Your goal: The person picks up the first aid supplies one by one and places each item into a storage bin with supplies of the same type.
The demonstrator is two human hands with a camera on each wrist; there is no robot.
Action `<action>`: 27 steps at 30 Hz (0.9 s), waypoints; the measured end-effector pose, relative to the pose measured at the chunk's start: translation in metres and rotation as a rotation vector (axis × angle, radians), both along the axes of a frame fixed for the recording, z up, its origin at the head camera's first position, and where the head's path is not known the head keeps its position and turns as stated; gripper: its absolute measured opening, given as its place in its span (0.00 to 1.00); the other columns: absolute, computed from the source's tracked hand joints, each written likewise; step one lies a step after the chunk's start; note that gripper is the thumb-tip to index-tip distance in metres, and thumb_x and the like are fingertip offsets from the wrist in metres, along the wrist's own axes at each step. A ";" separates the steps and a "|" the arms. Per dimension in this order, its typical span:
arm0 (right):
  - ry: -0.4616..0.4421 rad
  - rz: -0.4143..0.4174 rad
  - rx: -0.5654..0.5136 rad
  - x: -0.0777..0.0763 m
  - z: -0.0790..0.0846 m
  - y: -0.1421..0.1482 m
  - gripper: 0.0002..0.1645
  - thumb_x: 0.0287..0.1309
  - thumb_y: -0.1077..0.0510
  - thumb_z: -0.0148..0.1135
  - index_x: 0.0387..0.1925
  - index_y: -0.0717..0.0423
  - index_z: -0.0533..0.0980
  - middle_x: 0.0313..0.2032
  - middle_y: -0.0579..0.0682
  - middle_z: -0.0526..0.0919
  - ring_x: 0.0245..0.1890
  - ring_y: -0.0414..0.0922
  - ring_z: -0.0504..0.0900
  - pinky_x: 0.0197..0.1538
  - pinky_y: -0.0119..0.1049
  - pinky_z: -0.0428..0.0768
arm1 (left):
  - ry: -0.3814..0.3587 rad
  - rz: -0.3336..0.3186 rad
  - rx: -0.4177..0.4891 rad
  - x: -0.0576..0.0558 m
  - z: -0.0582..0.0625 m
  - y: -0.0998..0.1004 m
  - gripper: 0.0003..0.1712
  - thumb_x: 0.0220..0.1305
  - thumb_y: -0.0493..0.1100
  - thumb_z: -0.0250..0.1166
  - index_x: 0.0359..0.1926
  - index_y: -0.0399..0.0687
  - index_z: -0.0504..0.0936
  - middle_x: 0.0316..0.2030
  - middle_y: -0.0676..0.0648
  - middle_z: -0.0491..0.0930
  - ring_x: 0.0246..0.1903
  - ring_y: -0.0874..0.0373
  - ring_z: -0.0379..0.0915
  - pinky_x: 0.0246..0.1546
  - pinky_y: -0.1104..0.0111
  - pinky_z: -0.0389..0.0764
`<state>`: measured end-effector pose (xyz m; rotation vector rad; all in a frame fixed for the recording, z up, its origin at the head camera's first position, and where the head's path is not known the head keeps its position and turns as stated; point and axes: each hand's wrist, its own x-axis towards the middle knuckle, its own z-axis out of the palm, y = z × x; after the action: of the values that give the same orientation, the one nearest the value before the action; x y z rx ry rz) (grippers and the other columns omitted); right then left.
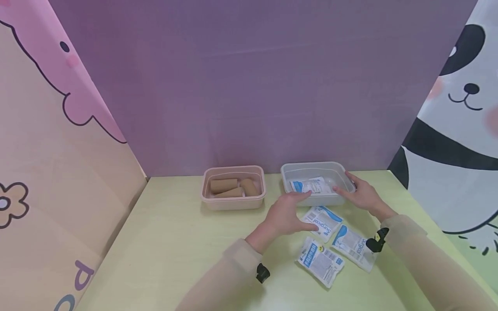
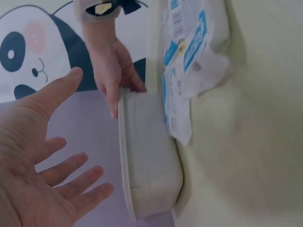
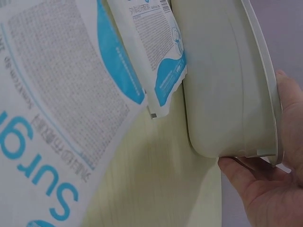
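My right hand grips a pale grey plastic tub at its right end, with fingers and thumb about the rim and corner, as the right wrist view also shows. Inside the tub lies a white-and-blue packet. My left hand, fingers spread and holding nothing, hovers just in front of the tub's left side; its palm faces the tub in the left wrist view. Three more white-and-blue packets lie on the table before the tub: one printed "Surgical", another to its right and a third nearest me.
Left of the grey tub stands a pink plastic tub with three tan rolls in it. Both tubs stand by the back edge of the pale yellow table. A purple panel rises behind, with cartoon-printed panels on both sides.
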<state>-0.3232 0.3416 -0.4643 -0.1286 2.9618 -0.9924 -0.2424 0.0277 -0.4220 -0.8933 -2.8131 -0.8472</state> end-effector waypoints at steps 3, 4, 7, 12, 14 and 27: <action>0.003 -0.003 0.003 0.000 -0.001 0.000 0.65 0.72 0.27 0.58 0.85 0.64 0.41 0.77 0.79 0.58 0.73 0.79 0.63 0.70 0.75 0.68 | 0.007 -0.034 -0.031 0.004 -0.007 0.010 0.55 0.51 0.64 0.84 0.77 0.60 0.73 0.73 0.58 0.76 0.71 0.62 0.74 0.60 0.69 0.82; 0.005 -0.004 0.003 0.000 -0.001 0.000 0.64 0.72 0.27 0.58 0.85 0.64 0.42 0.77 0.79 0.58 0.74 0.78 0.63 0.70 0.74 0.68 | 0.005 -0.042 -0.041 0.006 -0.010 0.013 0.54 0.51 0.64 0.84 0.77 0.60 0.74 0.72 0.58 0.77 0.69 0.63 0.76 0.58 0.70 0.83; 0.013 -0.003 0.009 0.000 -0.002 0.000 0.64 0.72 0.28 0.58 0.84 0.65 0.42 0.76 0.80 0.58 0.73 0.78 0.64 0.69 0.74 0.69 | -0.006 -0.057 -0.086 0.011 -0.016 0.022 0.54 0.50 0.66 0.84 0.76 0.59 0.75 0.71 0.58 0.79 0.65 0.64 0.78 0.56 0.73 0.82; 0.028 -0.001 0.014 0.001 -0.001 0.000 0.63 0.73 0.29 0.58 0.84 0.66 0.42 0.76 0.81 0.59 0.72 0.78 0.66 0.68 0.74 0.71 | -0.029 -0.078 -0.170 0.019 -0.027 0.034 0.54 0.49 0.69 0.83 0.76 0.64 0.74 0.69 0.59 0.79 0.64 0.66 0.78 0.55 0.75 0.82; 0.031 -0.002 0.013 0.001 -0.001 0.000 0.63 0.73 0.30 0.59 0.84 0.66 0.42 0.76 0.81 0.59 0.72 0.78 0.66 0.68 0.74 0.71 | -0.036 -0.088 -0.184 0.021 -0.030 0.038 0.54 0.49 0.70 0.83 0.76 0.66 0.74 0.69 0.60 0.79 0.65 0.66 0.77 0.54 0.75 0.82; 0.028 0.008 0.023 -0.002 -0.002 0.001 0.63 0.73 0.29 0.58 0.84 0.65 0.42 0.76 0.80 0.59 0.73 0.78 0.65 0.69 0.75 0.70 | -0.056 -0.111 -0.270 0.029 -0.039 0.048 0.55 0.48 0.73 0.81 0.77 0.71 0.72 0.72 0.62 0.76 0.69 0.66 0.74 0.52 0.72 0.84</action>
<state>-0.3257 0.3430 -0.4667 -0.1544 2.9943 -0.9637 -0.2137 0.0753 -0.4612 -1.0839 -3.0000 -0.5166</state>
